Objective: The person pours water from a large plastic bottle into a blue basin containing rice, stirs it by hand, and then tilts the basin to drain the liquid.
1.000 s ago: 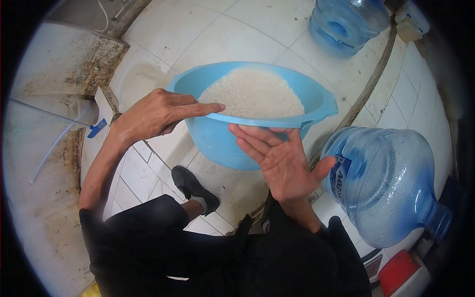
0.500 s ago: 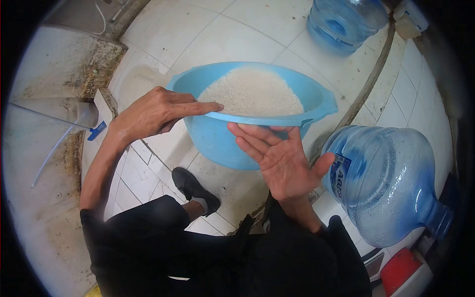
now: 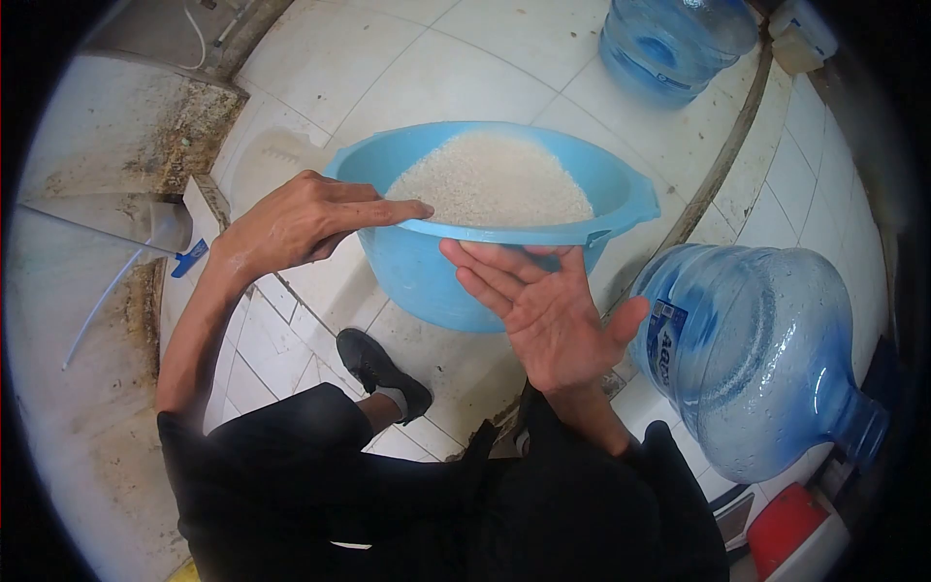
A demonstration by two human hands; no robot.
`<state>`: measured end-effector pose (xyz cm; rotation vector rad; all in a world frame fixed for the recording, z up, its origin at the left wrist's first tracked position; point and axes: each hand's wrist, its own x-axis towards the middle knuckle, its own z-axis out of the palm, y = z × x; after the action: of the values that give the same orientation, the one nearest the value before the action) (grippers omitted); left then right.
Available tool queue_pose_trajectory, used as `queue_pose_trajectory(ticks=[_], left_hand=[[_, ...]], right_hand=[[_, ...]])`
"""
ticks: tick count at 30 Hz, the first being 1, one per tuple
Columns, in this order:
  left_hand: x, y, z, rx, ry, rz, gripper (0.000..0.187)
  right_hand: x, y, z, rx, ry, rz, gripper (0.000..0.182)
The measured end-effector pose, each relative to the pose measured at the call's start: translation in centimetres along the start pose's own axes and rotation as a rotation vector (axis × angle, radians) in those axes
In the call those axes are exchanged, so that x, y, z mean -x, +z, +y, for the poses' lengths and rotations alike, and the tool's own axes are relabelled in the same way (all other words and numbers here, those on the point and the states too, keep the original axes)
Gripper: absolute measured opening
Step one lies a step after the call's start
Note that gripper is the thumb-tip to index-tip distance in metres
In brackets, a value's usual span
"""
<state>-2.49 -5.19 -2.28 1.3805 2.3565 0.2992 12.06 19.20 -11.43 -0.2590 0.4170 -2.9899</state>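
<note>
Barely shifted since a second ago: right hand [image 3: 548, 315] edged a touch leftward, palm up and spread empty, fingertips under the near rim of the blue basin [image 3: 504, 233]. Left hand [image 3: 301, 225] gripping that rim, forefinger laid along it. Basin tipped, heaped with rice [image 3: 495, 184], above the tiled floor [image 3: 388, 68]. Water jug [image 3: 761, 354] close right; another jug [image 3: 674, 39] beyond, open tile between.

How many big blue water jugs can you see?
2. One water jug lies tipped on its side at the right, beside the open right hand. The other jug is at the top, beyond the blue basin of rice, partly cut off.
</note>
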Motion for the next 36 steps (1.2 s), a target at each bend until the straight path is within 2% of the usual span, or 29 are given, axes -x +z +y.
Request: queue_pose_trajectory(ticks=[4,11,19,22,33,35,36], left_hand=[[0.0,-0.3,0.3,0.057,-0.059,-0.036,0.079],[0.2,-0.2,0.2,0.029,-0.005,0.009,0.076],[0.1,-0.7,0.2,0.111,-0.062,-0.007,0.056],[0.2,-0.1,-0.2,0.113,-0.012,0.057,0.063],[-0.2,-0.5,-0.9,0.120,-0.002,0.064,0.057],[-0.3,-0.6,-0.9,0.119,0.012,0.075,0.056],[-0.2,-0.6,-1.1,0.131,0.006,0.063,0.055]], right_hand=[[-0.1,0.2,0.1,0.003,0.003,-0.003,0.102],[-0.1,0.3,0.0,0.034,0.023,0.003,0.102],[-0.4,0.4,0.2,0.009,0.015,-0.020,0.102],[-0.5,0.3,0.2,0.021,0.024,-0.021,0.103],[-1.2,0.9,0.2,0.028,0.017,-0.014,0.104],[-1.1,1.1,0.3,-0.026,0.038,0.040,0.117],[-1.1,1.0,0.3,-0.026,0.038,0.041,0.117]])
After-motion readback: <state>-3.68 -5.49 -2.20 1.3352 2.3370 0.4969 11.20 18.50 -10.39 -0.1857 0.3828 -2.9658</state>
